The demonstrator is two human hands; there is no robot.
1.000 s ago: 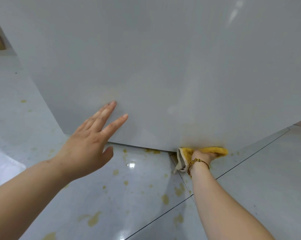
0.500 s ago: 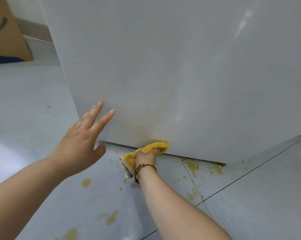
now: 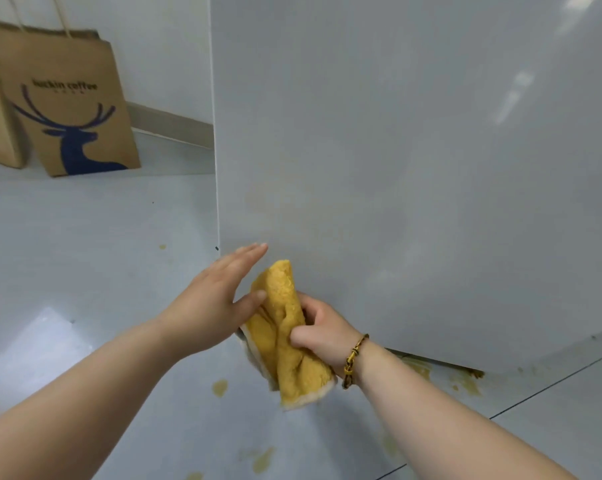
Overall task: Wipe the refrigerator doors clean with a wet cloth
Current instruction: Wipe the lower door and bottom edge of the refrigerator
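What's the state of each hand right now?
Left hand: open, fingers straight, thumb by the cloth.
Right hand: closed around the cloth, holding it in front of the fridge door.

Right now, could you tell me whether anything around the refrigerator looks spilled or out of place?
Yes. Yellowish-brown splashes dot the floor, thickest under the bottom right edge of the refrigerator door. A faint yellowish smear also tints it above the cloth in the right hand.

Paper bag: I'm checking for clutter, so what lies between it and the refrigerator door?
Nothing but bare floor and skirting board between the paper bag and refrigerator door, per the head view.
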